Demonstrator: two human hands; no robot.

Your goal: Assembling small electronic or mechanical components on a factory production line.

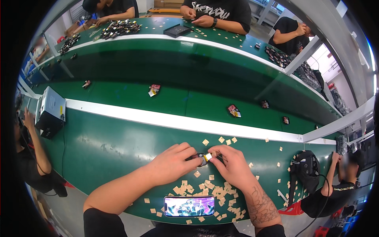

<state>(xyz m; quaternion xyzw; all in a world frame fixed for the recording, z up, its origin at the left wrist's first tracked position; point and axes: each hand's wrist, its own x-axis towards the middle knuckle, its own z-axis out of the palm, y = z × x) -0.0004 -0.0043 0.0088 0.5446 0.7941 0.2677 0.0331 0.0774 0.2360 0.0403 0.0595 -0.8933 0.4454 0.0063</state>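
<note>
Above the green worktop, my left hand (173,162) grips a small black electronic assembly (202,160) with a yellow and white block at one end. Its fingers cover much of the black body. My right hand (231,164) closes in from the other side, thumb and forefinger pinched at the white end. Whether a smaller piece sits between those fingertips is hidden. Below both hands, many small beige squares (225,193) are scattered loosely. A phone (189,206) with a lit, colourful screen lies among them, close to my body.
Beyond a white rail (177,123) runs a green conveyor belt (118,93) carrying several small assemblies (233,110). A grey and black box (50,112) stands at the left; a black bag (306,170) lies right. Co-workers sit across and on both sides. Piles of assemblies (120,29) and a black tray (177,31) occupy the far bench.
</note>
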